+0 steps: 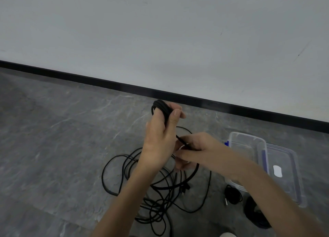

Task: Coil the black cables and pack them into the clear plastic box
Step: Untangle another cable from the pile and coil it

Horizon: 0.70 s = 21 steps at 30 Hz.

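My left hand [158, 138] is raised over the floor and holds a small coil of black cable [161, 106] wound around its fingers, the thumb pressed on it. The cable's free strand [181, 140] runs down to my right hand [197, 151], which pinches it just below the left palm. A loose tangle of black cables [160, 188] lies on the grey floor under both hands. The clear plastic box [245, 144] stands open to the right, with nothing visible inside.
The box's clear lid [284, 172] with a white label lies against its right side. Two coiled black cables [233, 195] [256, 213] sit on the floor in front of the box. A white wall with a black skirting [124, 86] runs behind.
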Each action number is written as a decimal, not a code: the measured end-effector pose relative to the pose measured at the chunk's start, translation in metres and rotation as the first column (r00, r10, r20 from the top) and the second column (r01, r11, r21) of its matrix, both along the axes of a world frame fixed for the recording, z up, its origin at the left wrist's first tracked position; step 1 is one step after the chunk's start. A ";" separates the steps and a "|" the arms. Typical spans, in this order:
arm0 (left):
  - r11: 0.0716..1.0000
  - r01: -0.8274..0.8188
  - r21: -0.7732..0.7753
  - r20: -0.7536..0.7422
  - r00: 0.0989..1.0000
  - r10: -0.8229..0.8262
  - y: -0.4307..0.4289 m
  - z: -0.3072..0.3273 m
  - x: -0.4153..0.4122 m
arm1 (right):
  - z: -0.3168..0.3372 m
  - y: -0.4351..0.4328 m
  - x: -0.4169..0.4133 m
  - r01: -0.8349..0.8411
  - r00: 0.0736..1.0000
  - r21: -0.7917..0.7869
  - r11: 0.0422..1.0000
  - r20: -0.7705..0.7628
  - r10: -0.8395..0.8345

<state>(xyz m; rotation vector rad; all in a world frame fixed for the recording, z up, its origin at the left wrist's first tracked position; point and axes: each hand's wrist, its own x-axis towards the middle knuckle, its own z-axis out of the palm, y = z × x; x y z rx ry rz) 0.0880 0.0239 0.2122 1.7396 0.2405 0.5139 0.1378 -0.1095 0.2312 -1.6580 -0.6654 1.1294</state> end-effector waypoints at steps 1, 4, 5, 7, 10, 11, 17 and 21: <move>0.999 0.002 0.047 -0.014 1.000 -0.002 0.000 -0.001 0.000 | 0.001 -0.001 0.001 -0.010 1.000 0.009 1.000 0.002 0.010; 0.986 0.044 0.159 -0.093 0.995 -0.030 -0.002 0.001 -0.002 | 0.006 -0.004 0.003 -0.055 0.998 0.033 0.998 0.001 0.055; 0.980 0.063 0.190 -0.126 0.991 -0.040 -0.002 0.002 -0.003 | 0.008 -0.005 0.003 -0.060 0.998 0.038 0.997 0.000 0.061; 0.967 0.091 0.238 -0.180 0.983 -0.049 -0.002 0.003 -0.003 | 0.010 -0.006 0.004 -0.068 0.998 0.042 0.997 -0.006 0.068; 0.946 0.113 0.305 -0.237 0.971 -0.039 -0.001 0.001 -0.002 | 0.010 -0.008 0.005 -0.077 0.997 0.005 0.997 0.008 0.077; 0.937 0.115 0.329 -0.253 0.967 -0.030 -0.001 0.001 -0.002 | 0.010 -0.008 0.006 -0.084 0.996 -0.016 0.996 0.019 0.084; 0.882 0.114 0.457 -0.320 0.946 0.044 0.003 -0.007 0.000 | 0.011 -0.010 0.009 0.001 1.000 -0.063 0.998 0.001 -0.001; 0.888 0.138 0.438 -0.332 0.943 0.018 0.008 -0.004 0.000 | 0.010 -0.008 0.006 0.093 0.989 0.044 0.995 -0.122 -0.087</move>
